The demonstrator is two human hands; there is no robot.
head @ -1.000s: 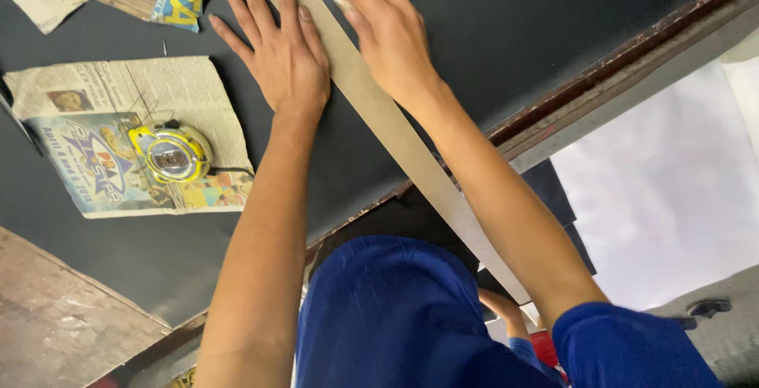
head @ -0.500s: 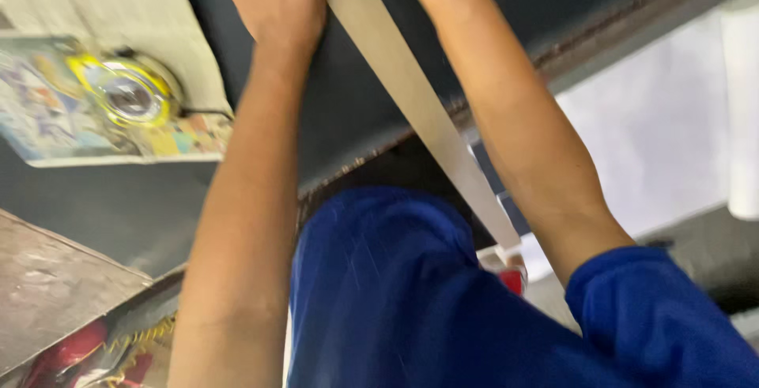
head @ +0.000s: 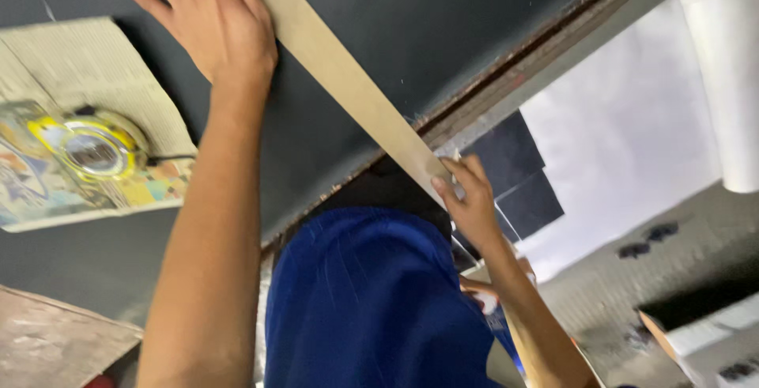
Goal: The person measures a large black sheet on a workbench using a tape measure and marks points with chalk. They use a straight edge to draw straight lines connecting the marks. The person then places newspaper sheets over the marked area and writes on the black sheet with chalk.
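A long tan cardboard strip [head: 340, 76] lies diagonally across a dark grey table top [head: 443, 16] and sticks out past its near edge. My left hand [head: 209, 20] lies flat on the table with fingers spread, pressing the strip's left side near the top. My right hand [head: 466, 198] pinches the strip's near end, just off the table edge, above my blue-clad lap [head: 371, 301].
A yellow tape measure [head: 95, 147] sits on folded newspaper [head: 75, 80] to the left. A brown board [head: 55, 344] is at the lower left. White sheets [head: 624, 143] and dark squares [head: 518, 175] lie on the floor at right, beside a white roll [head: 727, 80].
My right hand has left the strip's upper part and slid down to grip its near end off the table edge. The left hand stays flat on the strip.
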